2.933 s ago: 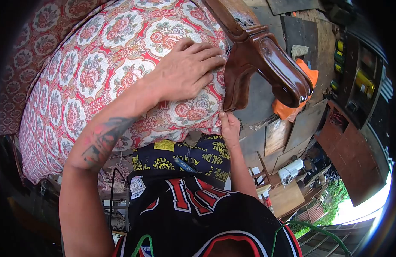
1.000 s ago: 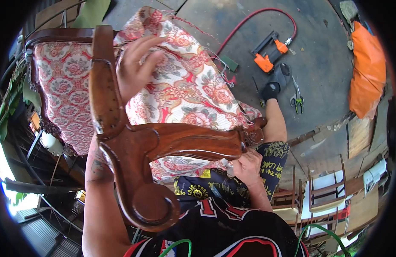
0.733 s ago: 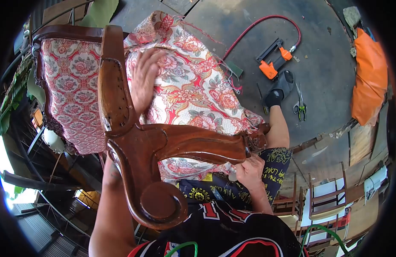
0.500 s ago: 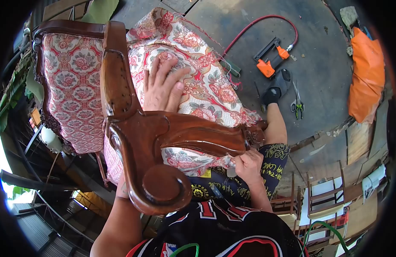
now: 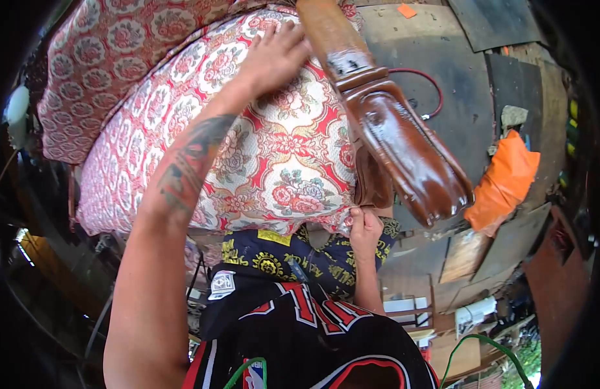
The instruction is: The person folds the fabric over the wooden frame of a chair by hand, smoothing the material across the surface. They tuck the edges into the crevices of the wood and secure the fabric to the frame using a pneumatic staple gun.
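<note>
Floral upholstery fabric (image 5: 293,152), cream with red and grey roses, covers the seat of a wooden chair in front of me. My left hand (image 5: 277,57) lies flat on it toward the back, fingers spread, close beside the glossy brown armrest (image 5: 410,155). At the seat's front corner, below the armrest, my right hand (image 5: 366,232) is closed on the fabric's edge. The fabric's front edge hangs over my lap. Part of the armrest's support is hidden behind the armrest.
The fabric-covered backrest (image 5: 86,84) rises at the left. A red hose (image 5: 436,91) curves over the dark floor at the right. Beyond it lie an orange sheet or bag (image 5: 507,181) and a grey stone block (image 5: 514,117). Boards (image 5: 465,256) lie further down.
My view has swung over the seat, so the armrest now shows further right. My left hand has slid over the fabric toward the back. My right hand still grips the front edge.
</note>
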Demonstrator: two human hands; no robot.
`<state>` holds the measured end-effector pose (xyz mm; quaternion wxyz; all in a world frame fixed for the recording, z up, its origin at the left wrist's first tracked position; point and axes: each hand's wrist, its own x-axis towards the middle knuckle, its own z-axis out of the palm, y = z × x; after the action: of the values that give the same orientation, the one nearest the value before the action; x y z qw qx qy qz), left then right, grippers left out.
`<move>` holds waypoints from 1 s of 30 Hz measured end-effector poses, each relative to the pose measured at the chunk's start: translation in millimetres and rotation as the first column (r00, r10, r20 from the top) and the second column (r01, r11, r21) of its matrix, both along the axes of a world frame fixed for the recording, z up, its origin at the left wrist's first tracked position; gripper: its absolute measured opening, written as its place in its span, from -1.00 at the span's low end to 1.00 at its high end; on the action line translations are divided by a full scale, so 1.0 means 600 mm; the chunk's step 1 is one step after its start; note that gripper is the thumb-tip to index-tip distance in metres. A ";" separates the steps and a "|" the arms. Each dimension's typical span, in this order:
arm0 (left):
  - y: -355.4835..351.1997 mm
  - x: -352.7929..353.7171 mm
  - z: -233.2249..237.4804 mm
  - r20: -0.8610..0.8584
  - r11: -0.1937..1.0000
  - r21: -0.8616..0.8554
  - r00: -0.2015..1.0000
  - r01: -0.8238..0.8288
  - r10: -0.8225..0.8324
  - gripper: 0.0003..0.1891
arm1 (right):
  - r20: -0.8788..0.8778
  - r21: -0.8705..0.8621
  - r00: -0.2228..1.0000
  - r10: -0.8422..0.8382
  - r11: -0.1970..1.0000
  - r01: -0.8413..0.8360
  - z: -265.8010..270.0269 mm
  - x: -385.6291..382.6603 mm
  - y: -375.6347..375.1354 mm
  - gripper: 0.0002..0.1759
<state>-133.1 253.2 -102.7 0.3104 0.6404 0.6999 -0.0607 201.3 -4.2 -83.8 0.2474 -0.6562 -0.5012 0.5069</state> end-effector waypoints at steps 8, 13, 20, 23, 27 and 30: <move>-0.127 0.151 0.080 -0.040 0.928 0.347 0.990 0.138 -0.132 -0.51 | -0.017 -0.148 1.000 0.014 0.989 -0.017 0.005 0.015 0.007 -0.76; -0.150 0.174 0.088 0.001 0.884 0.457 0.994 0.094 -0.106 -0.67 | -0.028 -0.156 1.000 0.010 0.988 -0.014 -0.001 0.017 0.004 -0.76; -0.180 0.210 0.096 -0.133 0.919 0.379 0.989 0.110 -0.063 -0.55 | -0.075 0.006 0.997 0.027 1.000 -0.026 -0.003 0.018 0.001 -0.70; -0.178 0.203 0.096 -0.175 0.932 0.337 0.982 0.130 -0.074 -0.52 | -0.075 0.030 0.997 0.033 0.999 -0.031 -0.002 0.011 0.008 -0.73; -0.186 0.175 0.145 0.022 0.946 0.192 0.963 0.260 -0.269 -0.41 | -0.081 0.007 0.997 0.016 1.000 -0.016 0.005 0.015 0.017 -0.84; -0.196 0.133 0.180 0.215 0.878 0.109 0.851 0.467 -0.479 -0.26 | -0.081 0.006 0.997 0.007 1.000 -0.006 0.000 0.018 0.011 -0.82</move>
<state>-53.3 135.5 5.3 0.3497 0.8033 0.4804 -0.0406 212.0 2.5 -83.6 0.2677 -0.6327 -0.4942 0.5327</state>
